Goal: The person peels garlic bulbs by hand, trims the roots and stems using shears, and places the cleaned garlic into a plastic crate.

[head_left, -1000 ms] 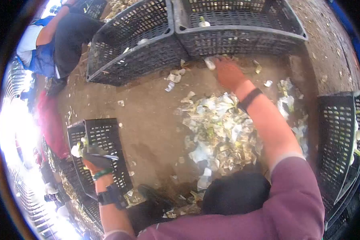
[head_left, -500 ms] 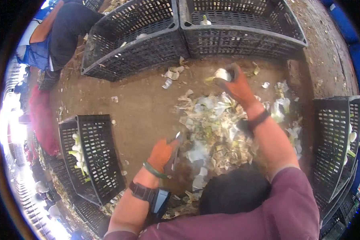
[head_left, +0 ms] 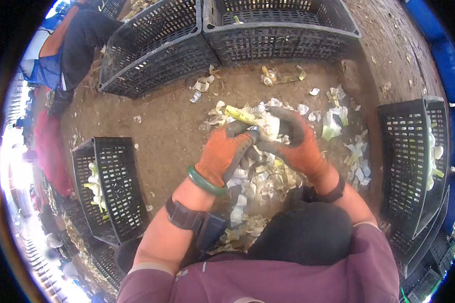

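In front of my knees, my right hand [head_left: 296,141] wears an orange and grey glove and is closed around a garlic bulb [head_left: 269,126]. The bulb's green-yellow stem [head_left: 240,115] points left, above my left hand [head_left: 226,154]. My left hand, gloved alike, is closed close beside the bulb on a cutting tool, mostly hidden by the fingers. A small bluish part shows near its fingertips. White and yellowish peelings [head_left: 268,177] lie in a pile on the ground below both hands.
Two black crates [head_left: 283,44] [head_left: 159,63] stand ahead. Another black crate [head_left: 121,187] at left and one [head_left: 407,161] at right hold white bulbs with green stems. A person [head_left: 88,43] is at the upper left. Blue barrels [head_left: 447,63] line the right edge.
My right hand has come back toward me with the bulb. My left hand has moved up and right to meet it. The camera view has shifted slightly.
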Available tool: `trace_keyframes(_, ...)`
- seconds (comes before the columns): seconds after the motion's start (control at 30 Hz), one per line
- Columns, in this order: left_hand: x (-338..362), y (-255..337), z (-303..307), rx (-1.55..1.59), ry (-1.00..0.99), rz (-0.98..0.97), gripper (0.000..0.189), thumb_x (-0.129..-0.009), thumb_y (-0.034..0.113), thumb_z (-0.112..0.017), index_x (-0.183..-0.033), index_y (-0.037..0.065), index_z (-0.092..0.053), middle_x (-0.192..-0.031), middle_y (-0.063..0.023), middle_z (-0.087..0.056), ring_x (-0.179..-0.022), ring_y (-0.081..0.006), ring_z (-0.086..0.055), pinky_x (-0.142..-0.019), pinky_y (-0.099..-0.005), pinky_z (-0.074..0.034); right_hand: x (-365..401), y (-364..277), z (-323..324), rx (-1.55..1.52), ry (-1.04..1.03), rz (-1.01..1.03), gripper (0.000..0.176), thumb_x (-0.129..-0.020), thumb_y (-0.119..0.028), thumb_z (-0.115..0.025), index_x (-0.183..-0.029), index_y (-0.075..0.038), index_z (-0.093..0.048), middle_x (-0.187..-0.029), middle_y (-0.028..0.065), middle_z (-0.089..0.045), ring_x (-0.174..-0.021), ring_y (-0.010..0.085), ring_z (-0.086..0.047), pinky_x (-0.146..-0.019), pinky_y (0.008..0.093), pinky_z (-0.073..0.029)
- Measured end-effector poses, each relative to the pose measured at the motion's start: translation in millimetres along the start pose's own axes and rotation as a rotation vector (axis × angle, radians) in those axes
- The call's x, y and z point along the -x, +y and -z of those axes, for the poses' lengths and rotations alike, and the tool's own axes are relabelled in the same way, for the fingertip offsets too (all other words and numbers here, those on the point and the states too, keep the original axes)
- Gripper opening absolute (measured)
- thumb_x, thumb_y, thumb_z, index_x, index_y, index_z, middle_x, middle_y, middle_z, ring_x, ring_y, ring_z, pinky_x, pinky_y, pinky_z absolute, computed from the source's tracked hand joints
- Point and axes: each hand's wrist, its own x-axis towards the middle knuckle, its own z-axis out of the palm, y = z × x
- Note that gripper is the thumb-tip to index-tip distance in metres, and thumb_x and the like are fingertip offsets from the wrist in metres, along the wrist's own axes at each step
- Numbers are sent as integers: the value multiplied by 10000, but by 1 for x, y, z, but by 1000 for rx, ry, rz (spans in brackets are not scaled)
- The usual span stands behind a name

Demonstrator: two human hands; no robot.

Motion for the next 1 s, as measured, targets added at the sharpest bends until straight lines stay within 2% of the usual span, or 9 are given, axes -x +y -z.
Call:
trace_keyframes(0.07,-2,-9,-1,-244,49,-176,197,-875,180,-528,-990,41,-607,-810,-45,-616,-630,-104,-573,-482,-230,-431,-1,-7,5,515,5,338,550,-672,-73,-768,-1154,-34,-506,-1103,110,-571,-993,161,-565,-853,294,-473)
trace_keyframes(0.17,-12,-9,-12,90,153,89,171,-864,158,-526,-957,49,-619,-801,-48,-620,-636,-110,-571,-516,-246,-448,4,-11,0,-10,62,12,546,-686,-54,-748,-1166,-28,-489,-1078,102,-586,-988,166,-568,-846,292,-474)
trace_keyframes(0.23,-12,-14,-9,-218,172,-206,169,-853,127,-529,-946,6,-603,-752,-38,-607,-589,-107,-551,-511,-241,-446,-4,-22,15,-509,-38,-421,438,-850,-245,-598,-1186,-3,-455,-1046,72,-580,-933,143,-572,-782,270,-481)
trace_keyframes(0.4,-3,-14,-9,157,178,-67,149,-816,81,-551,-898,-23,-621,-749,-35,-607,-589,-94,-550,-518,-230,-439,10,-4,10,-202,-84,-280,445,-905,-447,-440,-1072,-43,-522,-870,39,-580,-708,92,-551,-594,234,-441)
trace_keyframes(0.67,-20,-19,-26,-636,554,-664,174,-736,93,-611,-884,4,-633,-755,-101,-643,-642,-171,-595,-615,-308,-485,1,18,-1,-804,-59,-597,450,-906,-515,-382,-960,-103,-556,-789,51,-579,-654,174,-555,-565,282,-435)
trace_keyframes(0.73,-20,-18,-39,-695,566,-734,162,-732,108,-605,-866,21,-634,-745,-116,-639,-655,-217,-601,-643,-334,-489,2,31,-2,104,120,102,339,-874,-409,-487,-980,-95,-561,-815,72,-594,-719,234,-574,-646,316,-450)
trace_keyframes(0.8,-16,-18,-49,-689,465,-741,135,-741,137,-585,-831,49,-636,-751,-132,-632,-675,-294,-607,-678,-369,-489,5,31,6,517,79,350,274,-783,-207,-623,-1016,-73,-569,-892,115,-608,-818,322,-578,-758,374,-451)
trace_keyframes(0.9,-16,-6,-35,70,452,97,173,-748,179,-587,-781,12,-617,-723,-108,-623,-574,-216,-596,-557,-340,-487,0,17,9,294,-23,61,290,-782,-223,-636,-1014,-59,-575,-900,104,-606,-802,298,-582,-737,349,-460)
trace_keyframes(1.0,-32,-21,7,353,613,34,251,-773,215,-583,-872,-14,-604,-787,-126,-633,-579,-179,-598,-530,-320,-480,10,34,3,103,10,131,336,-777,-121,-659,-1074,-21,-537,-901,74,-621,-841,207,-600,-762,312,-476)
